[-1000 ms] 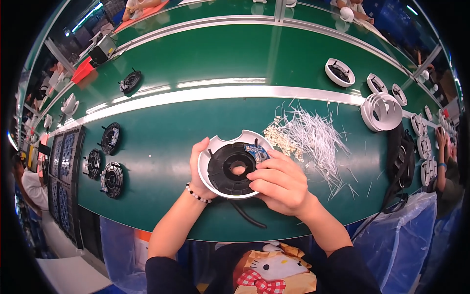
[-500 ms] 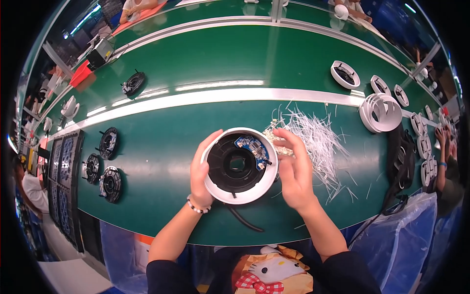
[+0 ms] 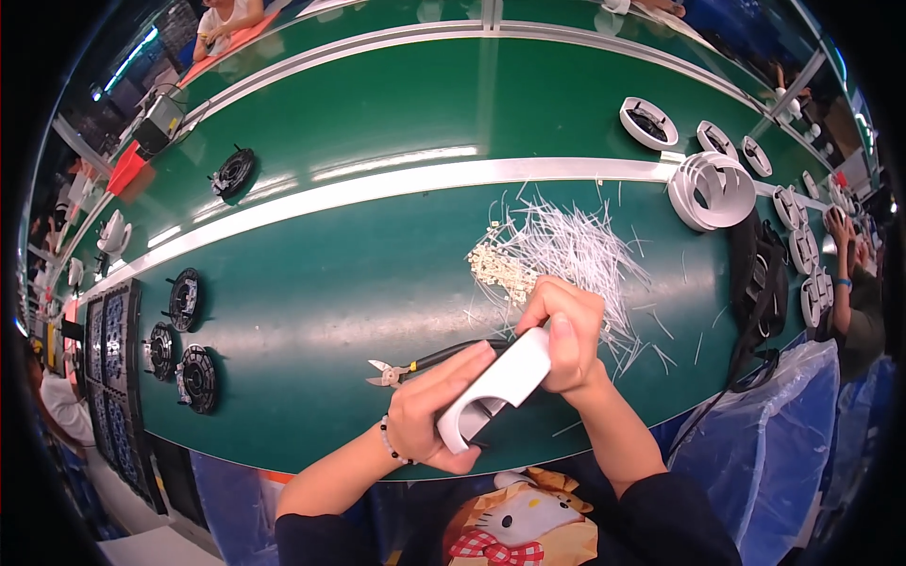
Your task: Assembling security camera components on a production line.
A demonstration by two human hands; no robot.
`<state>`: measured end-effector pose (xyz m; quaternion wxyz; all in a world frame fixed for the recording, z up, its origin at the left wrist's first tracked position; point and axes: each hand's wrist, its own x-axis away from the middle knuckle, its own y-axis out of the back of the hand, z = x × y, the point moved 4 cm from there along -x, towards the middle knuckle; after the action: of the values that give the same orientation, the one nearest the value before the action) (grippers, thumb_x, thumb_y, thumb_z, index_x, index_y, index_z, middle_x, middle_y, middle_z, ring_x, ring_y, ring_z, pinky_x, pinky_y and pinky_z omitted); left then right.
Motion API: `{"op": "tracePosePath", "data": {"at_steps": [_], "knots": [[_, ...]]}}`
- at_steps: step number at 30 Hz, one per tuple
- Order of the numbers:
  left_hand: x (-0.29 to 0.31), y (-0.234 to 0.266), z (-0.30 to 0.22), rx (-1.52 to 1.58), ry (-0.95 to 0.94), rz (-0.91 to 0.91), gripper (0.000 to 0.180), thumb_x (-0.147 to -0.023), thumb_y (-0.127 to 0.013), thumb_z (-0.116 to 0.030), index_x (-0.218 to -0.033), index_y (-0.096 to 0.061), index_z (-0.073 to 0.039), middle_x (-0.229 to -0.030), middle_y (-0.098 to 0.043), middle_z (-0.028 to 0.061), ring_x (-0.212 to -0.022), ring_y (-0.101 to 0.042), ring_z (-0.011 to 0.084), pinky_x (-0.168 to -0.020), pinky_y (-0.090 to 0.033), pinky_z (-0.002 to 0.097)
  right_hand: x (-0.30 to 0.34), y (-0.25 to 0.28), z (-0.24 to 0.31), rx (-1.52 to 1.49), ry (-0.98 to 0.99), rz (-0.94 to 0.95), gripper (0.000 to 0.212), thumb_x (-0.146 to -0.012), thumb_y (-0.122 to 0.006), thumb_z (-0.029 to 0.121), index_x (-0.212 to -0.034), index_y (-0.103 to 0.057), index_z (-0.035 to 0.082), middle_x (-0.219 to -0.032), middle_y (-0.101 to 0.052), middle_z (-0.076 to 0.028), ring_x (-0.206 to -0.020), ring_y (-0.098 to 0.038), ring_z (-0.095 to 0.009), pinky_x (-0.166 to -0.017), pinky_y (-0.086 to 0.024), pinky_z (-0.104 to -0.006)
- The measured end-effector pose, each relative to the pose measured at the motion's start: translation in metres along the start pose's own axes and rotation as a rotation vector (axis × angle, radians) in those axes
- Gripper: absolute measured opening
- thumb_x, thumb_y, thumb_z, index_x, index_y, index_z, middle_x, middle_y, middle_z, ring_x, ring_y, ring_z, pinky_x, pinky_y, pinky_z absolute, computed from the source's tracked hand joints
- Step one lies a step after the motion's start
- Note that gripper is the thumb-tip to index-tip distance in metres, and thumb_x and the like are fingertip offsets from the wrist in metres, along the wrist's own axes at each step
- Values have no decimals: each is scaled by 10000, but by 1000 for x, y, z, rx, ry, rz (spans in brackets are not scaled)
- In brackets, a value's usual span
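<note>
A white round plastic housing is held on edge above the near side of the green table, its side wall facing up and a curved notch showing. My left hand is closed on its lower left end, with a beaded bracelet at the wrist. At the upper right end, my right hand grips the rim with thumb and fingers. The black inner part and blue circuit board are hidden from this angle. Just behind the housing lie diagonal cutters with dark handles, partly covered by my left hand.
Thin white plastic strips and small cream connectors are heaped beyond my hands. Black round parts lie at left beside a black tray. White rings and a black strap sit at right. Other people work around the table.
The housing has turned from facing up to standing on edge, and sits lower and slightly right. My right hand has closed on its rim. The cutters' jaws have come into sight.
</note>
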<state>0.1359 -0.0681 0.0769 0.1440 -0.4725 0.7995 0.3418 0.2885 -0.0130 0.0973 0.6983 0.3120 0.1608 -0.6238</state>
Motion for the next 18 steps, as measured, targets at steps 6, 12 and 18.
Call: {"op": "tracePosePath", "data": {"at_steps": [6,12,18], "knots": [[5,10,2,-203,-235,-168,626,-655,-618,-196,-1174,-328,1,-1037,-518,294,-942,-538,424,-664,-510,388,-1,-11,3,-97,103,-61,215,-714,-410,152,-600,-499,-7,-544,-470,-106,-463,-472,-212,-427,-372,-283],[3,12,0,-203,-216,-132,488,-640,-647,-191,-1010,-424,37,-1010,-551,243,-928,-563,370,-646,-518,344,4,-17,22,20,341,-28,229,-723,-429,175,-604,-517,0,-543,-486,-98,-439,-477,-209,-397,-373,-293],[-6,6,-14,-204,-111,93,525,-603,-688,-229,-974,-461,66,-1049,-528,250,-961,-545,374,-718,-499,353,4,-5,24,68,281,39,250,-701,-384,171,-568,-513,3,-486,-490,-84,-401,-480,-188,-384,-388,-286]]}}
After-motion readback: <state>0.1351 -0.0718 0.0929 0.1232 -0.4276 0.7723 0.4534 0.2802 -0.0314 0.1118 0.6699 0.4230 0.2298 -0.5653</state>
